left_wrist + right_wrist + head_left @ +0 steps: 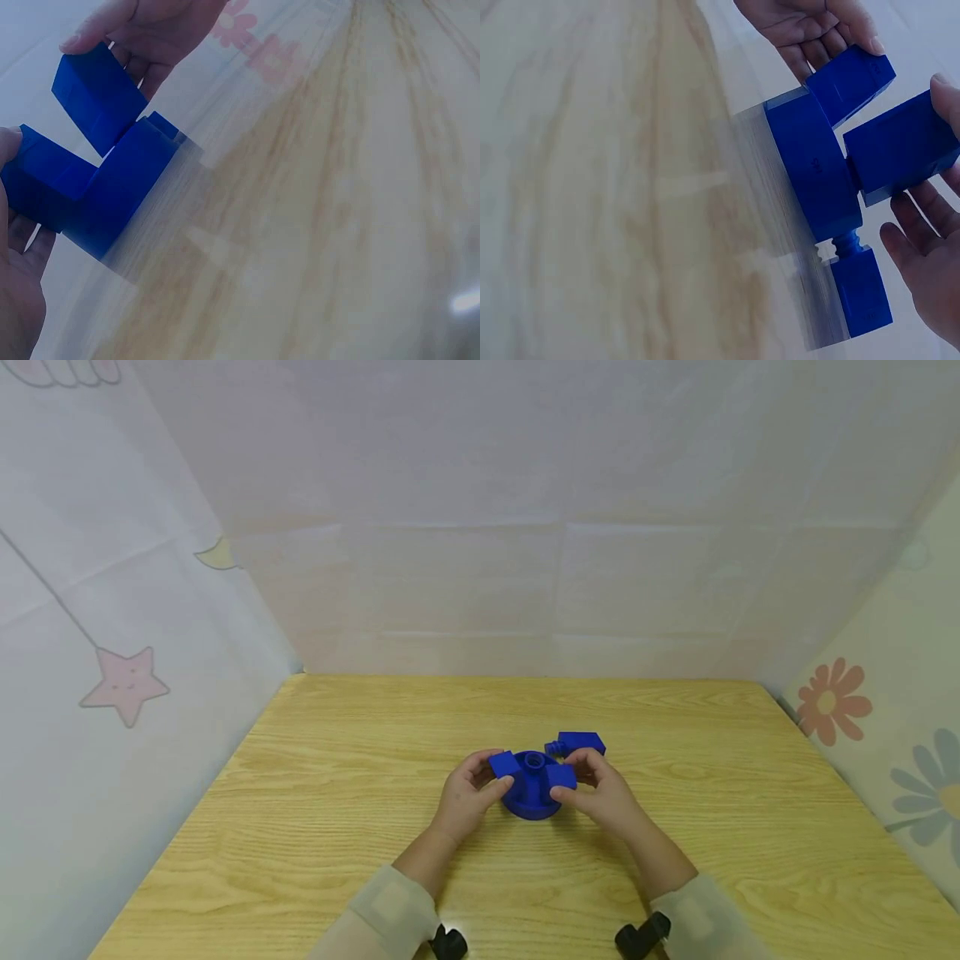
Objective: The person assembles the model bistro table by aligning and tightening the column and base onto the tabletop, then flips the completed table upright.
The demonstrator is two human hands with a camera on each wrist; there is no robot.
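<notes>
Resting on the counter [360, 793], the blue disc [531, 800] already carries two blocks, the left hand [467, 797] pinching one block [505, 765] and the right hand [603, 793] the other [561, 776], while a third block [579, 743] lies loose just behind.

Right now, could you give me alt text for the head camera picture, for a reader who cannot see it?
Two hands hold a round blue plastic base on a wooden table: the left hand grips one blue block on it, the right hand another. A third blue piece lies just behind, with pale patterned sheets around.
</notes>
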